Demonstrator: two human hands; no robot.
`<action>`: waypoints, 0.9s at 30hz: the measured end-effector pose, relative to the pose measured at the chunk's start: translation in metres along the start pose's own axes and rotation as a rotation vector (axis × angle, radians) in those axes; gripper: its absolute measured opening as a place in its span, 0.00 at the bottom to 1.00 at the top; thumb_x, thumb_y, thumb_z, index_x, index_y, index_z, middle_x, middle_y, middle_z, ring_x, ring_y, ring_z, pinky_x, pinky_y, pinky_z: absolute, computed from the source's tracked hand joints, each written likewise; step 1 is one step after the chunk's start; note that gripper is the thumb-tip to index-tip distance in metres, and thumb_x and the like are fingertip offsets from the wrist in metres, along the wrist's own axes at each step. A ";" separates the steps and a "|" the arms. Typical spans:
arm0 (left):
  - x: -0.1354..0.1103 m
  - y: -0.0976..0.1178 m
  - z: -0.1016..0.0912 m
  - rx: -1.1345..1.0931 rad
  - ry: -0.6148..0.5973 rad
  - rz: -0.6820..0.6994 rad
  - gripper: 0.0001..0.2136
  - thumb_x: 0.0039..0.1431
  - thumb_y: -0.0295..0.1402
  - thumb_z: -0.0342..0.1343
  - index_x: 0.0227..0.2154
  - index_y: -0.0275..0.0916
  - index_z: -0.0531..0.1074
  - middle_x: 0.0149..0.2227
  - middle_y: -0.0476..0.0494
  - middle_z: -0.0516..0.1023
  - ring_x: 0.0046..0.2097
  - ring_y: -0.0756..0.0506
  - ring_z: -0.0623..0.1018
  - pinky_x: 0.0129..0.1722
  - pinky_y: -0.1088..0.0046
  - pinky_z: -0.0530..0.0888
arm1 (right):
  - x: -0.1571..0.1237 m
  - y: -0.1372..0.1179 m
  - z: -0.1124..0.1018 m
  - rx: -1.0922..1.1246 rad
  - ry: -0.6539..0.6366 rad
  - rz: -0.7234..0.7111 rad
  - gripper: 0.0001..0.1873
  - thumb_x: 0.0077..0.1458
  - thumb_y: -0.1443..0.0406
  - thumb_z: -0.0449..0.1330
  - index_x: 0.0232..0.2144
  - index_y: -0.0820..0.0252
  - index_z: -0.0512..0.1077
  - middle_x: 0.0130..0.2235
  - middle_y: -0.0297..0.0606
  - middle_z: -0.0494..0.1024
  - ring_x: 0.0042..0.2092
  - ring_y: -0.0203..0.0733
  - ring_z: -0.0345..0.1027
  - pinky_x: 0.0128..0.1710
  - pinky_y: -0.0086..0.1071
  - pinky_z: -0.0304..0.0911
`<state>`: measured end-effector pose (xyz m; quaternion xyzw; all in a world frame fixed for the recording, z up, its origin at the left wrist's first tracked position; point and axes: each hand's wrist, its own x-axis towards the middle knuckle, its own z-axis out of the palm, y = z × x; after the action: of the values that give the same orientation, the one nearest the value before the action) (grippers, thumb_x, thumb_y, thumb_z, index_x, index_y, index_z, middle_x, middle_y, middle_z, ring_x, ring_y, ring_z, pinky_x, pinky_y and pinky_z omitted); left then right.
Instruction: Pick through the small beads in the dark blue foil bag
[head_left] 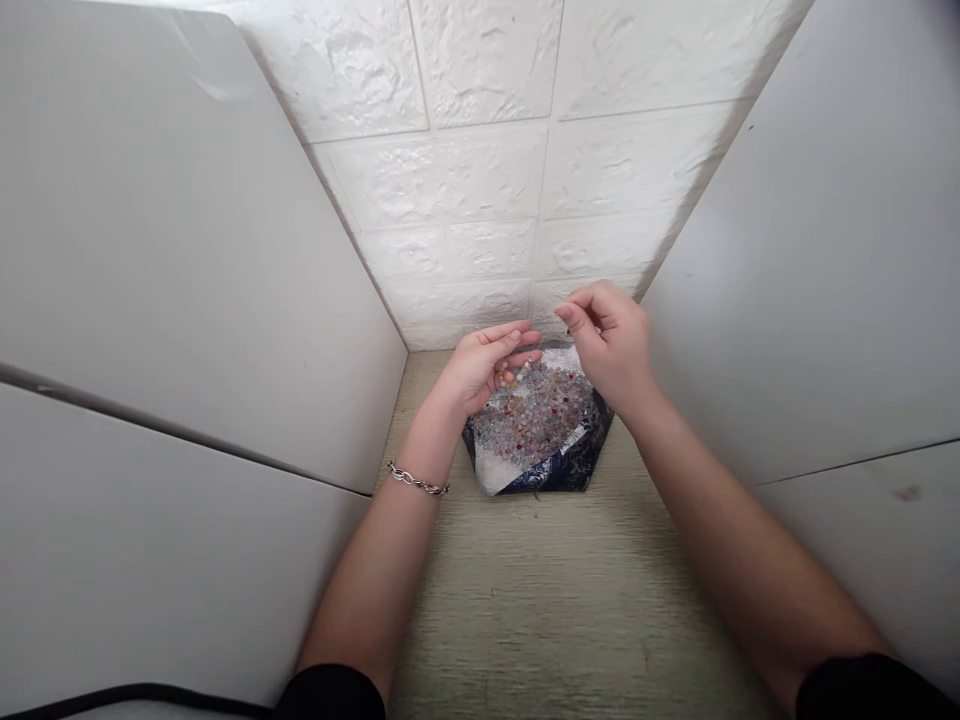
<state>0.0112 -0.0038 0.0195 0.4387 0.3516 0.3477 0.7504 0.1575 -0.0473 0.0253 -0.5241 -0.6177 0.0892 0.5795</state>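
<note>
Small pale and yellowish beads (503, 371) hang at the fingers of my left hand (484, 365), seemingly on a thin thread that is hard to see. That hand's thumb and fingers are closed around them. To the right and slightly higher, my right hand (611, 335) makes a pinch; a tiny dark bit shows by its fingertips, too small to name. Below both hands lies a heap of loose glassy beads (536, 410), mostly clear and pink with some red. They rest on a silvery and dark blue patterned wrapper or pouch (559, 470).
The wrapper lies on a greenish wood-grain surface (540, 600). Behind it rises a white brick-patterned wall (480, 180). Large white panels stand close on the left (187, 250) and right (825, 250). A black cable (135, 692) runs at lower left.
</note>
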 end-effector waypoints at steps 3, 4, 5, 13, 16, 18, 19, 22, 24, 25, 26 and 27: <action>0.000 0.001 0.000 -0.026 0.023 0.030 0.13 0.52 0.25 0.52 0.42 0.34 0.72 0.45 0.38 0.74 0.32 0.52 0.77 0.15 0.85 0.62 | -0.001 0.002 0.001 -0.001 0.033 -0.011 0.12 0.53 0.57 0.54 0.24 0.58 0.66 0.26 0.34 0.67 0.30 0.35 0.59 0.33 0.31 0.56; 0.000 0.001 0.000 -0.028 0.021 0.038 0.13 0.53 0.25 0.52 0.42 0.34 0.72 0.45 0.38 0.74 0.32 0.52 0.77 0.15 0.85 0.62 | -0.001 0.003 0.001 -0.003 0.034 -0.006 0.12 0.54 0.57 0.53 0.24 0.58 0.66 0.26 0.33 0.67 0.29 0.35 0.58 0.32 0.31 0.55; 0.000 0.002 0.000 -0.028 0.018 0.046 0.13 0.53 0.25 0.53 0.42 0.34 0.72 0.45 0.38 0.74 0.32 0.52 0.77 0.15 0.85 0.62 | -0.001 0.004 0.002 -0.003 0.031 0.004 0.13 0.54 0.57 0.53 0.24 0.58 0.67 0.26 0.33 0.67 0.28 0.35 0.58 0.31 0.31 0.55; -0.003 0.005 0.002 -0.019 0.024 0.051 0.16 0.51 0.26 0.55 0.45 0.35 0.71 0.47 0.37 0.73 0.33 0.50 0.77 0.16 0.85 0.65 | 0.001 0.009 0.005 0.069 -0.010 0.132 0.13 0.51 0.56 0.55 0.23 0.59 0.67 0.22 0.31 0.66 0.25 0.33 0.57 0.27 0.29 0.54; -0.003 0.005 0.001 -0.036 0.018 0.056 0.19 0.51 0.27 0.54 0.49 0.37 0.68 0.47 0.37 0.74 0.33 0.50 0.77 0.18 0.84 0.67 | 0.002 0.010 0.007 0.205 -0.030 0.232 0.15 0.50 0.54 0.55 0.23 0.59 0.66 0.23 0.32 0.69 0.23 0.32 0.57 0.24 0.28 0.53; -0.003 0.004 0.000 -0.044 0.018 0.072 0.23 0.51 0.27 0.55 0.52 0.40 0.63 0.46 0.39 0.74 0.34 0.50 0.77 0.20 0.83 0.69 | 0.003 0.011 0.009 0.337 -0.051 0.342 0.17 0.49 0.51 0.55 0.24 0.59 0.65 0.25 0.33 0.71 0.21 0.30 0.57 0.21 0.27 0.52; -0.002 0.004 -0.001 -0.047 0.024 0.084 0.25 0.52 0.28 0.55 0.54 0.41 0.60 0.46 0.39 0.74 0.34 0.50 0.78 0.21 0.83 0.69 | 0.003 0.012 0.010 0.396 -0.059 0.397 0.18 0.48 0.50 0.56 0.24 0.59 0.64 0.26 0.34 0.72 0.20 0.29 0.57 0.19 0.27 0.51; 0.000 0.003 -0.002 -0.047 0.062 0.109 0.26 0.52 0.28 0.54 0.55 0.42 0.56 0.45 0.40 0.75 0.36 0.50 0.78 0.23 0.82 0.70 | 0.004 0.014 0.012 0.503 -0.065 0.512 0.19 0.45 0.49 0.58 0.25 0.59 0.63 0.25 0.34 0.73 0.18 0.28 0.56 0.17 0.25 0.48; 0.002 0.003 -0.003 -0.049 0.088 0.110 0.22 0.53 0.29 0.53 0.52 0.39 0.60 0.45 0.40 0.75 0.37 0.50 0.77 0.25 0.82 0.70 | 0.003 0.016 0.012 0.531 -0.067 0.550 0.19 0.44 0.50 0.60 0.25 0.60 0.63 0.25 0.34 0.73 0.17 0.27 0.56 0.16 0.25 0.48; 0.002 0.004 -0.004 -0.052 0.098 0.111 0.18 0.54 0.29 0.53 0.49 0.38 0.62 0.44 0.40 0.75 0.38 0.50 0.77 0.26 0.82 0.70 | 0.003 0.017 0.013 0.540 -0.073 0.568 0.19 0.43 0.50 0.60 0.24 0.60 0.63 0.25 0.34 0.73 0.17 0.27 0.56 0.16 0.25 0.47; 0.003 0.004 -0.004 -0.056 0.108 0.114 0.15 0.54 0.29 0.52 0.46 0.36 0.65 0.44 0.40 0.75 0.38 0.50 0.77 0.27 0.82 0.71 | 0.003 0.018 0.013 0.548 -0.081 0.587 0.19 0.43 0.50 0.61 0.24 0.60 0.63 0.25 0.34 0.73 0.17 0.27 0.56 0.16 0.25 0.47; 0.003 0.004 -0.004 -0.061 0.115 0.120 0.11 0.54 0.29 0.52 0.42 0.35 0.67 0.44 0.40 0.75 0.38 0.50 0.77 0.28 0.81 0.71 | 0.002 0.020 0.013 0.559 -0.091 0.606 0.19 0.43 0.50 0.61 0.24 0.60 0.63 0.25 0.34 0.74 0.17 0.27 0.56 0.15 0.25 0.48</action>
<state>0.0082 0.0020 0.0207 0.4151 0.3564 0.4274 0.7197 0.1580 -0.0306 0.0086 -0.5001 -0.4122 0.4434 0.6192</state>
